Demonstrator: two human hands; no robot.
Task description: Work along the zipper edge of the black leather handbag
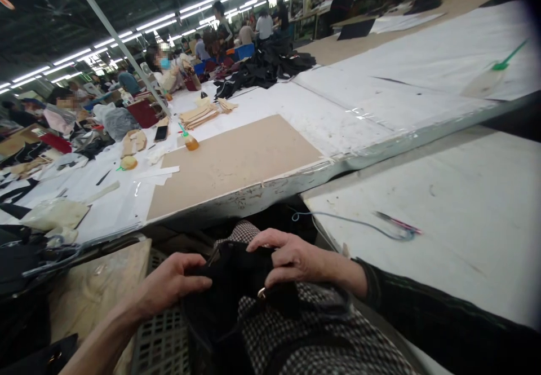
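A black bag [230, 285] lies in my lap, over black-and-white checked cloth [270, 330]. My left hand [175, 279] grips its left edge, thumb on top and fingers curled over the side. Across from it, my right hand [291, 256] pinches the right edge, with the index finger arched over the top. Just below the right thumb sits a small gold-coloured metal ring [261, 293]. A short zip-like strip [214, 255] shows beside the left fingertips. The dark inside of the bag is hard to make out.
Ahead stands a white-covered table with a brown board [240, 160], glue bottles [189, 141], a phone [161, 133] and black pieces [266, 65]. A pointed tool [399, 223] on a blue cord lies right. A plastic crate [163, 341] is at left. People sit farther back.
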